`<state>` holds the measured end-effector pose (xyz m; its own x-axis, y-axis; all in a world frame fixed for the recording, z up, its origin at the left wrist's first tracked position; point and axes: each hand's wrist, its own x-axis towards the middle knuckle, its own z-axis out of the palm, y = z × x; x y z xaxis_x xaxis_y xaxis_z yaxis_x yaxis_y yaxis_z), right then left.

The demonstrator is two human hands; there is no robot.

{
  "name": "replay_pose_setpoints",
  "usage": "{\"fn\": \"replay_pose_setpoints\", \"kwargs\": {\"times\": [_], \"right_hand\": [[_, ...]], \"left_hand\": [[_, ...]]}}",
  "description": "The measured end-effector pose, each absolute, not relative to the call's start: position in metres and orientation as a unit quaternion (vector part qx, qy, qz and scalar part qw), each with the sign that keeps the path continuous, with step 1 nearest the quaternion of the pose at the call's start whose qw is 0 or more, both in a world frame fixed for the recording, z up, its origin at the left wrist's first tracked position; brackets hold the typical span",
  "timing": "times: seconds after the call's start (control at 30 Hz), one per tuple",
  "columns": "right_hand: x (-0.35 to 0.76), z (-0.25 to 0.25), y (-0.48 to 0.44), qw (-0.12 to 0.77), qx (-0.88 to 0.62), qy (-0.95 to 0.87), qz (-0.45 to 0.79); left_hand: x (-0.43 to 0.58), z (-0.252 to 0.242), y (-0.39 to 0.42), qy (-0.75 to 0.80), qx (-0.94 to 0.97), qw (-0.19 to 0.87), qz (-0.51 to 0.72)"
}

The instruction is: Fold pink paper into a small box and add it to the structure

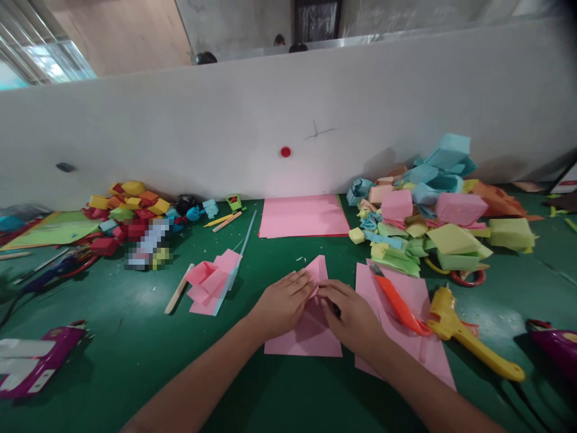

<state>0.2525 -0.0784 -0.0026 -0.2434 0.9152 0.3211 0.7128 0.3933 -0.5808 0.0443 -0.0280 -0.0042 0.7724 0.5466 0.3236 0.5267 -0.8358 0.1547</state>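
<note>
On the green table in front of me lies a sheet of pink paper (311, 337), its far end folded up into a point. My left hand (283, 300) rests flat over the left side of the fold, fingers stretched out. From the right, my right hand (349, 310) pinches the paper near the middle of the folded part, fingers curled. The fingertips of both hands nearly meet there. To the left sits a folded pink paper piece (210, 279) with a small raised box shape, on top of a pale blue strip (225, 285).
More pink sheets (433, 355) lie to the right under an orange cutter knife (399, 300), beside a yellow glue gun (469, 340). Folded paper boxes (446, 207) are heaped behind. A pink stack (302, 216) stands against the white partition (202, 132). A wooden stick (179, 290) is left.
</note>
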Motion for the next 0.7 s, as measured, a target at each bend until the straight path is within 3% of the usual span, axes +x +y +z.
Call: {"fn": "replay_pose_setpoints", "kwargs": {"times": [0.23,0.7], "right_hand": [[0.2561,-0.0047,-0.0768,0.341,-0.526,-0.758,0.182],[0.2554,-0.0073,-0.0760,0.246,-0.518,-0.806,0.145]], "left_hand": [[0.0484,-0.0044,-0.0292,0.271,0.948,0.006,0.168],[0.0496,-0.0008,-0.0300,0.317,0.929,0.051,0.183]]}}
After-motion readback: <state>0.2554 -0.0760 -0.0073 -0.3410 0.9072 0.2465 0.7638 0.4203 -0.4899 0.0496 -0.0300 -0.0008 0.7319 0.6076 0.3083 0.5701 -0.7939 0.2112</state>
